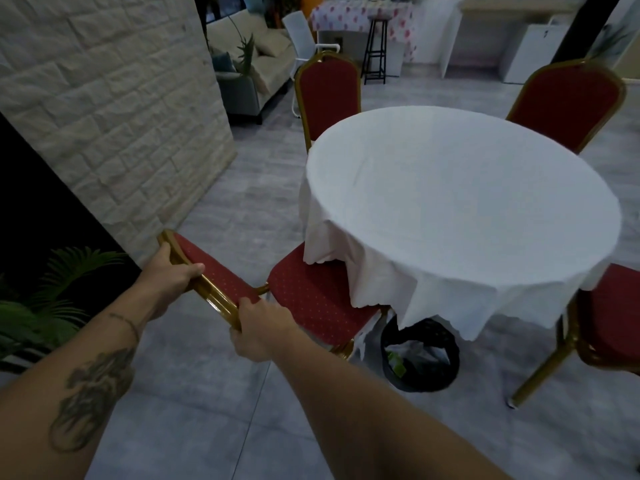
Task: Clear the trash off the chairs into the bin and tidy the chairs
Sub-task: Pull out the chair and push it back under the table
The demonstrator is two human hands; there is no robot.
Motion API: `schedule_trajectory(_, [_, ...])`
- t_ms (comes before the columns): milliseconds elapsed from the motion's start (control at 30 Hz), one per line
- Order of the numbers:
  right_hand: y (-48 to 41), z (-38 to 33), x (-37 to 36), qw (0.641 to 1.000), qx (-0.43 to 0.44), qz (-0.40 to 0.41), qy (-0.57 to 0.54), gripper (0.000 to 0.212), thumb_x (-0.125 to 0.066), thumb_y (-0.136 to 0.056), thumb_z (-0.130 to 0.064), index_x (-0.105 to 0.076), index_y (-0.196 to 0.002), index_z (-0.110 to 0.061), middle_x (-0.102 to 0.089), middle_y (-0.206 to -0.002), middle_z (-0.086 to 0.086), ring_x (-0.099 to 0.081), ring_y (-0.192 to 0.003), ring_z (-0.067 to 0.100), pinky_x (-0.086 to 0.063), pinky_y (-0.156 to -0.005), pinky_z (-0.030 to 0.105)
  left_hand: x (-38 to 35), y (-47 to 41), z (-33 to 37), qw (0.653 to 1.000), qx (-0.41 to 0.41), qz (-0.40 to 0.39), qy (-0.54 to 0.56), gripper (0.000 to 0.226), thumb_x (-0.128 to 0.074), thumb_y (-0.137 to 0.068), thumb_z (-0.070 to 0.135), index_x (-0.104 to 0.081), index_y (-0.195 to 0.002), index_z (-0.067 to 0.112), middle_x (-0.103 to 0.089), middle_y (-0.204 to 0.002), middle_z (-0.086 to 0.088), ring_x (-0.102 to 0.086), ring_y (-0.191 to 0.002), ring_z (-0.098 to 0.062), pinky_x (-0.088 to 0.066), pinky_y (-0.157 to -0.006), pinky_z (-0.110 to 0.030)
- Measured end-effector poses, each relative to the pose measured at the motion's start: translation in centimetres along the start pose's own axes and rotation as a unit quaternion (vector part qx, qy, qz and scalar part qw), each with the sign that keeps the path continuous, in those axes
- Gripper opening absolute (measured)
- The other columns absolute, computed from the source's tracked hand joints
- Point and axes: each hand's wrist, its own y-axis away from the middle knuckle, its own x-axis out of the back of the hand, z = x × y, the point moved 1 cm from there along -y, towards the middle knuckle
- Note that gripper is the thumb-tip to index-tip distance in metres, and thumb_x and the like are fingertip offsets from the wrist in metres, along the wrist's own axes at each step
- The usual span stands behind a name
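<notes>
Left hand: the left hand (169, 271), arm stretched forward, is wrapped around the gold top rail of the near chair (311, 299), thumb laid on the red padding.
Right hand: the right hand (261, 329) clasps the same rail at its nearer end, fingers curled over.
Chair: backrest under both hands; seat pushed partly beneath the draped surface (460, 202).
Bin: the black bin (419, 355) stands on the floor just beside the seat, under the cloth's edge; what looks like crumpled wrappers lies inside.
Materials: dotted red upholstery, glossy gold tubing, white wrinkled cloth, grey tiles.
</notes>
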Motion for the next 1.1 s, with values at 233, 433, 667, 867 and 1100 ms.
schedule_trajectory(233, [-0.7, 1.6, 0.7, 0.998, -0.015, -0.055, -0.025, 0.043, -0.055, -0.095, -0.035, -0.047, -0.128, -0.009, -0.061, -0.116, 0.017, -0.062, -0.103, 0.037, -0.055, -0.088, 0.048, -0.8, -1.4, 1.1, 1.000, 0.000, 0.000, -0.013, 0.058, -0.065, -0.090, 0.004, -0.039, -0.142, 0.008, -0.056, -0.127, -0.017, -0.059, -0.115, -0.036, -0.052, -0.095, -0.049])
schedule_trajectory(433, [-1.4, 1.5, 1.2, 0.997, -0.009, -0.071, -0.032, 0.048, -0.055, -0.097, -0.034, -0.044, -0.135, -0.007, -0.059, -0.123, 0.019, -0.060, -0.109, 0.039, -0.048, -0.083, 0.045, -1.1, -1.0, 0.9, 0.994, -0.034, 0.094, -0.051, 0.053, -0.072, -0.085, 0.017, -0.051, -0.132, 0.013, -0.064, -0.121, -0.015, -0.064, -0.106, -0.034, -0.054, -0.092, -0.051])
schedule_trajectory(667, [-3.0, 0.5, 1.3, 0.996, -0.028, -0.071, -0.056, 0.052, -0.055, -0.096, -0.029, -0.039, -0.139, -0.003, -0.058, -0.126, 0.021, -0.059, -0.113, 0.040, -0.049, -0.089, 0.047, -1.3, -1.6, 2.0, 0.988, -0.011, 0.100, -0.119, 0.042, -0.064, -0.090, 0.024, -0.055, -0.129, 0.011, -0.063, -0.120, -0.016, -0.062, -0.105, -0.036, -0.053, -0.093, -0.052])
schedule_trajectory(867, [-1.9, 1.7, 2.0, 0.986, -0.054, -0.099, -0.124, 0.047, -0.059, -0.093, -0.028, -0.048, -0.135, -0.011, -0.059, -0.120, 0.015, -0.060, -0.106, 0.035, -0.053, -0.092, 0.048, -1.6, -0.6, 3.5, 0.988, 0.038, 0.037, -0.142, 0.054, -0.069, -0.081, 0.021, -0.046, -0.129, 0.012, -0.059, -0.116, -0.015, -0.062, -0.102, -0.035, -0.058, -0.077, -0.048])
schedule_trajectory(1100, [0.6, 6.5, 9.3, 0.988, -0.037, -0.116, -0.096, 0.062, -0.058, -0.091, -0.025, -0.036, -0.148, -0.012, -0.051, -0.140, 0.017, -0.055, -0.121, 0.038, -0.051, -0.099, 0.046, -3.6, 4.3, 5.9, 0.974, 0.008, 0.046, -0.223, 0.052, -0.059, -0.087, 0.018, -0.050, -0.139, 0.014, -0.055, -0.129, -0.014, -0.057, -0.108, -0.030, -0.052, -0.085, -0.037])
